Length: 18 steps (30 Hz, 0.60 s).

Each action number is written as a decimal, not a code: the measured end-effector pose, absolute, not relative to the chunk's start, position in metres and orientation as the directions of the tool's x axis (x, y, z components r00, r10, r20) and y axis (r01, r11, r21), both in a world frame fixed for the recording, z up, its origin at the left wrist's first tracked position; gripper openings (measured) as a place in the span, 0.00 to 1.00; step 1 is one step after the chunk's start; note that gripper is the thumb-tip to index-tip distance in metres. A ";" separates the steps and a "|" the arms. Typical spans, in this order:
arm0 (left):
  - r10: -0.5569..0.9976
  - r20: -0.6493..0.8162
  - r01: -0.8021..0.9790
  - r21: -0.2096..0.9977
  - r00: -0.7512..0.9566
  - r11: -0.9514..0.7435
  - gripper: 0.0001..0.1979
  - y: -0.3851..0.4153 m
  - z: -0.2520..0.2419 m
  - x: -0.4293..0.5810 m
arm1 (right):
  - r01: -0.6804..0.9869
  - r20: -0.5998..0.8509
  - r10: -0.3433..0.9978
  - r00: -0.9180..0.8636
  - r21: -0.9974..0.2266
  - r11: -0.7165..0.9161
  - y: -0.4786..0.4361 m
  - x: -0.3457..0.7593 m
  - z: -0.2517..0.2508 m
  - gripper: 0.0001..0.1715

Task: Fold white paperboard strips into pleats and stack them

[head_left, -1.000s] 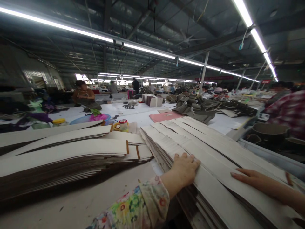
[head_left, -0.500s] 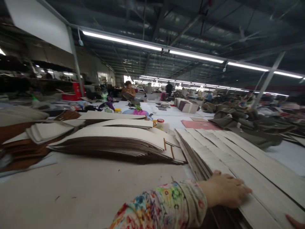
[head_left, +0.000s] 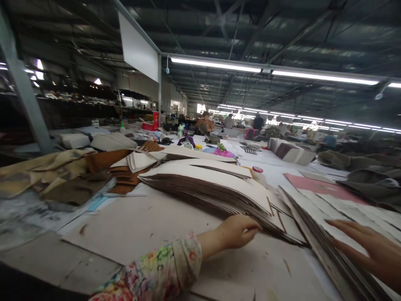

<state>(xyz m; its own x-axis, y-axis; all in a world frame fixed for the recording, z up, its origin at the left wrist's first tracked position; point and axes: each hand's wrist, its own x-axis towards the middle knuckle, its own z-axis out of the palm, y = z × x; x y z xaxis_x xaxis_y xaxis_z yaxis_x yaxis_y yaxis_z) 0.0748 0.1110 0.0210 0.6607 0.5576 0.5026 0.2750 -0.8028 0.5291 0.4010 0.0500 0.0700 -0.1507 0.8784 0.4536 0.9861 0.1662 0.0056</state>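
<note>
Left hand (head_left: 239, 231) has moved off the right strip stack (head_left: 340, 205), now curled and gripping the near edge of the fanned cream strip pile (head_left: 200, 179) on the bench (head_left: 131, 234); right hand (head_left: 371, 246) open, spread against the stack.

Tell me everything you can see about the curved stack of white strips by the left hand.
The stack of long strips is many layers deep, with a white top face and dark brown edges; the material could be card or leather, I can't tell which. It arches upward and thins toward its ends, lying on a pale work table. Narrow tan tabs show near its right end. The left hand appears to touch its near edge.
</note>
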 end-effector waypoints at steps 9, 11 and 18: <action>0.812 0.479 0.393 0.712 0.334 -0.582 0.15 0.156 -0.011 -0.033 | 0.834 0.293 0.782 -0.550 0.139 0.535 0.161 0.157 0.115 0.37; 0.832 0.466 0.387 0.738 0.301 -0.553 0.15 0.160 -0.021 -0.039 | 0.801 0.276 0.752 -0.598 0.170 0.575 0.179 0.124 0.114 0.37; 0.849 0.450 0.341 0.780 0.279 -0.525 0.14 0.164 -0.034 -0.038 | 0.770 0.221 0.740 -0.636 0.246 0.589 0.223 0.066 0.096 0.37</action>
